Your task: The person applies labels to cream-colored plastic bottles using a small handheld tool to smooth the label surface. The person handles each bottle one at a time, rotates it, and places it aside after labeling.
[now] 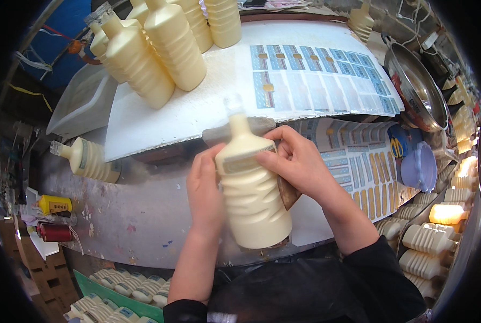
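Observation:
A cream plastic bottle [254, 202] with wavy ribs and a clear cap stands tilted in front of me, its cap slightly blurred. Around its shoulder runs a narrow printed label [246, 156]. My left hand [204, 185] is curled against the bottle's left side, its fingertips at the shoulder. On the other side, my right hand [297, 161] grips the shoulder, with the thumb pressed on the label and the fingers bent behind. A brown flat piece [287, 192] shows between the bottle and my right wrist; what it belongs to is hidden.
Several cream bottles [178, 46] stand on the white raised board [143, 121]; another bottle [92, 160] lies at left. Label sheets [316, 70] cover the board's right side. Beyond my right arm are scissors [396, 146], a purple basin [419, 167] and a metal pan [421, 81].

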Tool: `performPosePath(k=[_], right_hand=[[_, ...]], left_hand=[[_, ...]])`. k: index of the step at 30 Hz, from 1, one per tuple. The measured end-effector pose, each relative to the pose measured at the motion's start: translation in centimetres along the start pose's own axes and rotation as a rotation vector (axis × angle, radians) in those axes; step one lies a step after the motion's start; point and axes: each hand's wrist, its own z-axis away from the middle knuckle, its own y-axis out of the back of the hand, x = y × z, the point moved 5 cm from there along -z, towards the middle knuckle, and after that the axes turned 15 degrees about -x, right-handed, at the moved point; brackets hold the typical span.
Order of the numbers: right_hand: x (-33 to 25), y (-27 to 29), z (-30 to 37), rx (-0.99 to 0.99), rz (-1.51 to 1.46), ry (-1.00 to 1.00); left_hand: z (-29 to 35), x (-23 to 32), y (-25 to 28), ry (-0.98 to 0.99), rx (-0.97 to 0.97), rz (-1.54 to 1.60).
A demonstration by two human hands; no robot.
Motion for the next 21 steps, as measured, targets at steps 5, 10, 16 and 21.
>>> performPosePath(k=[5, 10, 16, 21], right_hand=[[-0.5, -0.1, 0.5, 0.017, 0.016, 0.035], [-0.3, -0.3, 0.3, 0.040, 0.043, 0.047], [-0.3, -0.3, 0.7, 0.065, 0.013, 0.075], [0.4, -0.1, 2.4, -0.025, -0.158, 0.037]], left_hand=[[0.4, 0.0, -0.6, -0.064, -0.051, -0.098], [0.2, 0.0, -0.8, -0.051, -0.024, -0.098], [0.3, -1.2, 0.1, 0.013, -0.018, -0.014], [2.8, -1.4, -0.6, 0.043, -0.119, -0.009]])
